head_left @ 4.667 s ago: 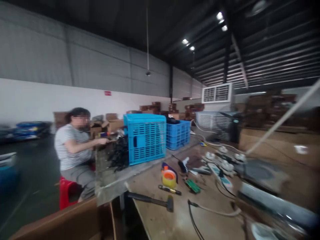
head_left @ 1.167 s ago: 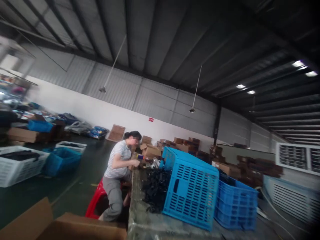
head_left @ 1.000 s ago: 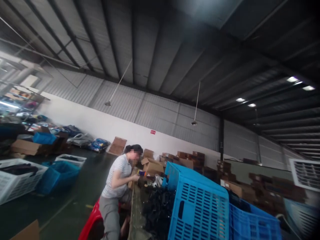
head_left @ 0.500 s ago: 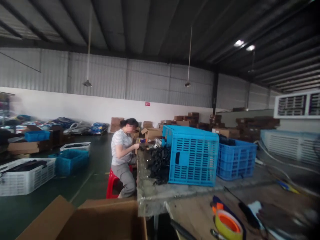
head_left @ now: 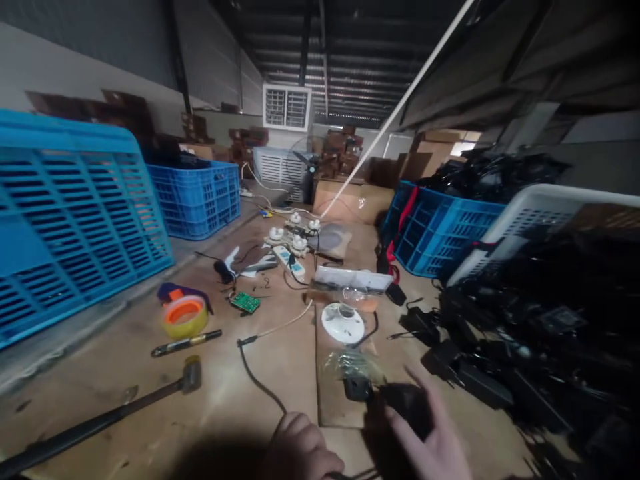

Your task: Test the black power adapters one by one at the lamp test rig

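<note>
Left hand point(head_left: 303, 450) around a black cable point(head_left: 264, 386), right hand point(head_left: 443, 443) just beside a small black box point(head_left: 357, 388)

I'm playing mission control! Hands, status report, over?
Left hand closed on black cable. Right hand spread, near black block. Black adapters crowding the right.

Left hand point(head_left: 305, 448) curled, knuckles up; right hand point(head_left: 441, 441) blurred, thumb and fingers point(head_left: 431, 395) spread apart.

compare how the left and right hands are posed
The left hand has its fingers curled in; the right hand has thumb and forefinger spread apart. A black cord runs to the left hand; a dark shape shows between the right hand's thumb and forefinger. Both are bare.
</note>
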The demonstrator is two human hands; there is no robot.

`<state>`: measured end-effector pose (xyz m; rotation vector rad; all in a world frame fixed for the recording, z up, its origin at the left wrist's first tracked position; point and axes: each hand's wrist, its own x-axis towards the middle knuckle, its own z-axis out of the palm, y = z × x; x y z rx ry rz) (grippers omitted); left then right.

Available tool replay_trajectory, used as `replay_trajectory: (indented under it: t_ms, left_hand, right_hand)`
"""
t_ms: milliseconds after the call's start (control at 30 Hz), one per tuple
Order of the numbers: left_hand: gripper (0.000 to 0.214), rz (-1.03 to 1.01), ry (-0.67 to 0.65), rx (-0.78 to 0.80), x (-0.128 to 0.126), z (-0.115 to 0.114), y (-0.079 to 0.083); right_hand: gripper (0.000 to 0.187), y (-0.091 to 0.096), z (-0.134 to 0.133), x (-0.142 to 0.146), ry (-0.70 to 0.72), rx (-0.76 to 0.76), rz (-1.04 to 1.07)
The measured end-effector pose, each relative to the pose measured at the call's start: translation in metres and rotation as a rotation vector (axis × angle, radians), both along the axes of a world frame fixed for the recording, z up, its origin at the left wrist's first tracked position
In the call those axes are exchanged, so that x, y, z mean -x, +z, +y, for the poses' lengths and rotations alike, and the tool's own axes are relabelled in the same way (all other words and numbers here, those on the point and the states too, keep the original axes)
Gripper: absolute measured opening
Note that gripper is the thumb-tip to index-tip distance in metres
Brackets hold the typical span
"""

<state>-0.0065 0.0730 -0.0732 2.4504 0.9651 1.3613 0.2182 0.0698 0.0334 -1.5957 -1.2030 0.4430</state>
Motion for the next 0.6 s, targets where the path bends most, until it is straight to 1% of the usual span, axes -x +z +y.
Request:
replay_trajectory:
  t_ms: [33, 67, 133, 167, 233, 300, 333, 400, 433, 500, 600]
  left_hand:
    - [0.068, 0.002, -0.007, 0.0, 0.001, -0.003, -0.002]
    - [0.062, 0.018, -0.01, 0.025, 0.002, -0.005, -0.002]
    - [0.048, 0.039, 0.002, 0.059, 0.004, -0.007, 0.003]
    - [0.045, 0.037, 0.016, 0.05, 0.004, -0.007, 0.007]
    - [0.049, 0.016, 0.055, 0.0, 0.005, -0.004, 0.017]
    - [0.052, 0.07, 0.049, -0.007, 0.007, -0.002, 0.027]
    - [0.05, 0.108, 0.035, 0.024, 0.008, -0.002, 0.031]
    - [0.041, 0.159, 0.017, 0.139, 0.011, -0.005, 0.039]
    - [0.037, 0.162, 0.014, 0.188, 0.012, -0.007, 0.043]
    - [0.031, 0.152, 0.023, 0.23, 0.012, -0.011, 0.05]
    - [0.022, 0.231, 0.083, 0.198, 0.017, -0.018, 0.066]
  right_hand:
    - [0.065, -0.006, 0.002, 0.007, 0.002, 0.0, 0.018]
    - [0.066, -0.013, 0.003, 0.015, -0.002, -0.015, 0.034]
    - [0.066, -0.026, 0.005, 0.031, -0.005, -0.062, 0.046]
    - [0.067, -0.031, 0.005, 0.037, 0.011, -0.075, 0.039]
    - [0.065, -0.039, 0.004, 0.046, 0.056, -0.08, 0.001]
    - [0.063, -0.042, 0.003, 0.049, 0.035, -0.072, -0.013]
    - [0.062, -0.041, 0.003, 0.05, 0.002, -0.065, -0.003]
    - [0.064, -0.039, 0.004, 0.05, -0.03, -0.047, 0.055]
    - [0.065, -0.038, 0.005, 0.049, -0.02, -0.047, 0.086]
    - [0.066, -0.037, 0.008, 0.048, 0.038, -0.071, 0.098]
    - [0.065, -0.04, 0.009, 0.042, 0.08, -0.1, 0.031]
